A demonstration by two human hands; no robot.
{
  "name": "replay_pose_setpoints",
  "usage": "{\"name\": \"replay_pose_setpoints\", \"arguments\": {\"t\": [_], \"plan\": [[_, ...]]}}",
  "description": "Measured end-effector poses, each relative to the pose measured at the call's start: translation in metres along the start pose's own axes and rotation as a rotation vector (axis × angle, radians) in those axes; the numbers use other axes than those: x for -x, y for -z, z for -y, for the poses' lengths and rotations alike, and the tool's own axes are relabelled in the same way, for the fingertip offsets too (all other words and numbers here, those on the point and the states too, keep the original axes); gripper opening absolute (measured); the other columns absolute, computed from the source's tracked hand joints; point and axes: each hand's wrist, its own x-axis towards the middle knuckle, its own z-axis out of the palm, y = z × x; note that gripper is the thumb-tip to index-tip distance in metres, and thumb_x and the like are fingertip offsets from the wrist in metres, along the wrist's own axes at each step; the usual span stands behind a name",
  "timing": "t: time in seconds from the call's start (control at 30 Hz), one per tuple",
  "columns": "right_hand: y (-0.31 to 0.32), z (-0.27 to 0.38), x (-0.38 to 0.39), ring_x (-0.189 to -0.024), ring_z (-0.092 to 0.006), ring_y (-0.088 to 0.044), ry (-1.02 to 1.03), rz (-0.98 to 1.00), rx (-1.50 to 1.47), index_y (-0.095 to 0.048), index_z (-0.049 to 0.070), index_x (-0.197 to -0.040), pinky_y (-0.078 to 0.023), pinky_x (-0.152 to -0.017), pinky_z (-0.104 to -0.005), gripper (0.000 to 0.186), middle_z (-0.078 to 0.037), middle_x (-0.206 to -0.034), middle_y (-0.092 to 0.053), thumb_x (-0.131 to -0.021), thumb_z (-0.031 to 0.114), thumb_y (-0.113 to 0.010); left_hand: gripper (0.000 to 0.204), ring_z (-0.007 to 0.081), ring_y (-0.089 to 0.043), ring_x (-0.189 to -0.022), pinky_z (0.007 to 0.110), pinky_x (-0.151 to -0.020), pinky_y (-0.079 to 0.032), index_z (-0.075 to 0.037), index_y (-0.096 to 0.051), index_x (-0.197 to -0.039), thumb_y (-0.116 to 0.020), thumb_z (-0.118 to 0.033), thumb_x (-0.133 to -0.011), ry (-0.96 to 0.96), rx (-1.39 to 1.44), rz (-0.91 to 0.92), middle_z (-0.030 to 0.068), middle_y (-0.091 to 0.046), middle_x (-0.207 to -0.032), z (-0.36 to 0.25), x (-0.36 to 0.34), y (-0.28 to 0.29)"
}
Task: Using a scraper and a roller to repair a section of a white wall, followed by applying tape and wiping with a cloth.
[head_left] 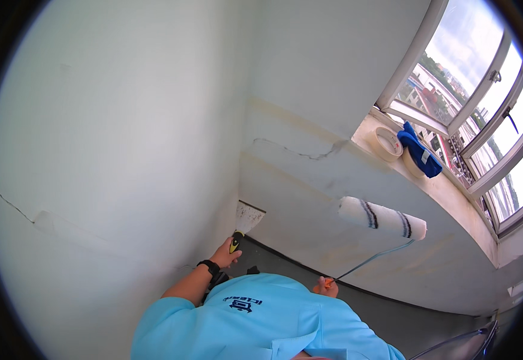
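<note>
My left hand (pixel 226 254) is closed around the black and yellow handle of a putty knife (pixel 249 218). Its broad, stained blade points up, close to the corner where two white walls meet. In my right hand (pixel 327 287) is the orange handle of a paint roller (pixel 387 219). The roller's bent metal rod rises to a white fuzzy sleeve with dark stripes, held in front of the wall under the window. Whether the sleeve touches that wall I cannot tell. A thin crack (pixel 309 156) runs across the wall beyond the putty knife.
A roll of masking tape (pixel 386 144) and a blue cloth (pixel 417 150) over another roll lie on the window sill (pixel 453 201). Window frames (pixel 483 102) stand at the right. Another crack (pixel 9 203) marks the left wall (pixel 105 138). Dark cables (pixel 483 336) lie at lower right.
</note>
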Motion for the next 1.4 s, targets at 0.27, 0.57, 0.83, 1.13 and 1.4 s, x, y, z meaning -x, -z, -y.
{"name": "replay_pose_setpoints", "arguments": {"t": [0.27,0.57,0.83,1.13,1.4], "plan": [[0.005,0.007,-0.001,-0.056,-0.0149,-0.052,0.059,-0.019,0.009,-0.056,0.0,-0.074,-0.043,-0.054,-0.0294,0.027,-0.009,-0.062,-0.056,-0.08,0.025,-0.061,0.05,0.0125,-0.054,-0.063,0.025,-0.043,-0.043,-0.007,-0.027,-0.123,-0.054,-0.016,-0.083,0.015,-0.008,0.024,0.0063,-0.051,-0.081,0.002,-0.008,-0.004],[0.012,-0.001,-0.004,-0.056,-0.0143,-0.051,0.058,-0.035,0.032,-0.056,0.0,-0.073,-0.042,-0.053,-0.0288,0.027,-0.008,-0.061,-0.056,-0.08,0.025,-0.061,0.055,0.0176,-0.055,-0.069,0.03,-0.053,-0.045,-0.006,-0.024,-0.128,-0.054,-0.017,-0.083,-0.045,-0.024,-0.014,0.0114,-0.053,-0.084,-0.027,-0.003,-0.007],[0.013,0.01,-0.005,-0.055,-0.013,-0.049,0.033,-0.038,0.019,-0.055,-0.001,-0.073,-0.041,-0.053,-0.0282,0.027,-0.007,-0.059,-0.054,-0.08,0.025,-0.061,0.051,0.0267,-0.05,-0.097,0.034,-0.084,-0.038,-0.004,-0.029,-0.125,-0.054,-0.018,-0.083,-0.294,-0.007,-0.126,0.0175,-0.05,-0.105,-0.053,-0.02,-0.002],[0.018,0.014,-0.006,-0.056,-0.0136,-0.05,-0.02,-0.049,-0.007,-0.056,-0.001,-0.073,-0.042,-0.053,-0.0285,0.025,-0.007,-0.063,-0.056,-0.08,0.023,-0.062,0.05,0.0229,-0.054,-0.084,0.032,-0.076,-0.042,-0.002,-0.03,-0.122,-0.055,-0.016,-0.082,-0.498,-0.013,-0.362,0.0141,-0.054,-0.094,-0.125,-0.03,0.016],[0.026,-0.012,-0.011,-0.06,-0.0153,-0.054,-0.026,-0.117,-0.017,-0.057,0.0,-0.073,-0.043,-0.055,-0.0299,0.028,-0.008,-0.067,-0.059,-0.083,0.026,-0.058,0.046,0.0166,-0.053,-0.064,0.029,-0.061,-0.043,-0.004,-0.032,-0.121,-0.054,-0.018,-0.083,-0.643,0.086,-0.358,0.0073,-0.051,-0.074,-0.176,-0.046,0.013]]}}
